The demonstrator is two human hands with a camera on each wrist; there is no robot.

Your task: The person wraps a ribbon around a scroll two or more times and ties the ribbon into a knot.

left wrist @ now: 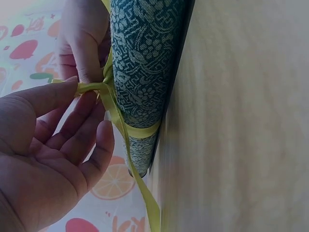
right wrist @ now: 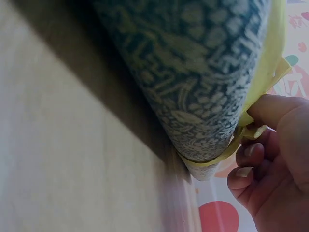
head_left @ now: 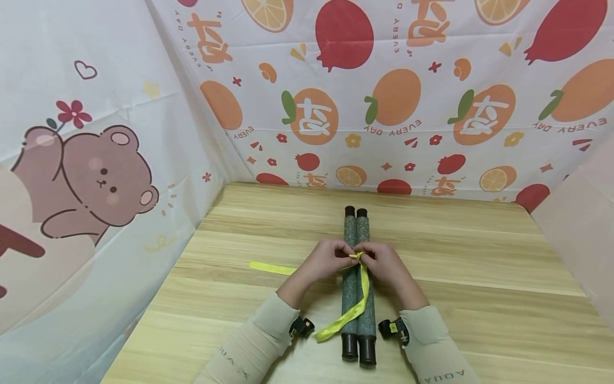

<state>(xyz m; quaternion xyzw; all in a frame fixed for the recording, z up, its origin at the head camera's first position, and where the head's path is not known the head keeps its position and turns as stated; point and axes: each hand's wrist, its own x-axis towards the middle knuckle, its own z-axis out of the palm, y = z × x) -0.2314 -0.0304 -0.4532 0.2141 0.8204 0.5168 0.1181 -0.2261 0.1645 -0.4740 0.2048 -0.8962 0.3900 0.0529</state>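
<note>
Two rolled scrolls (head_left: 350, 304) in patterned green fabric with dark end knobs lie side by side, pointing away from me. A yellow ribbon (head_left: 364, 290) circles them near the middle and meets in a knot or loop on top. My left hand (head_left: 329, 258) pinches a short piece of the ribbon between thumb and fingers, seen closely in the left wrist view. Across from it, my right hand (head_left: 384, 262) pinches the ribbon close to the knot. One ribbon tail hangs over the scrolls toward me; another stretches left across the table. The knot's exact form is partly hidden by fingers.
The wood-grain table (head_left: 455, 256) lies under everything. A fruit-print cloth (head_left: 355, 106) hangs along its back edge, and a bear-print cloth (head_left: 96, 176) hangs at the left. A small black wrist camera sits at each cuff, beside the scrolls' near ends.
</note>
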